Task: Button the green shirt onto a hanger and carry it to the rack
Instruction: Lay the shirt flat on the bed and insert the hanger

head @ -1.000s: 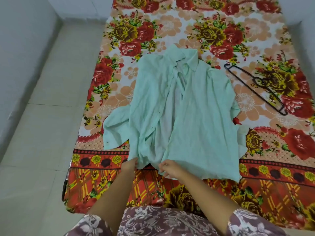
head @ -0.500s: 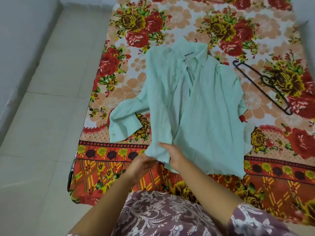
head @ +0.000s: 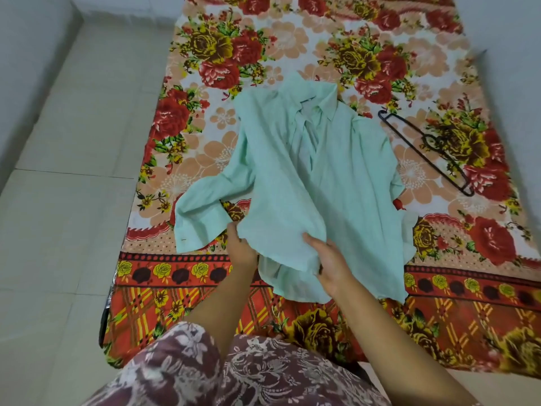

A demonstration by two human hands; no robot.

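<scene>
The pale green shirt [head: 304, 177] lies front up on the flowered bed sheet [head: 263, 45], collar away from me and one sleeve spread out to the left. My left hand [head: 241, 249] grips the left front panel at the hem. My right hand [head: 330, 262] holds the same panel's lower edge, lifted and drawn over the right panel. A black wire hanger [head: 427, 148] rests flat on the sheet to the right of the shirt, apart from it.
The bed's near edge hangs down in front of my patterned clothing [head: 234, 373]. Pale floor tiles [head: 64, 200] run along the left of the bed, with a wall further left and another wall at the far right.
Both hands have lifted the left front panel from the hem and pulled it rightward across the shirt. The left sleeve now lies uncovered on the sheet. The hanger has stayed in place.
</scene>
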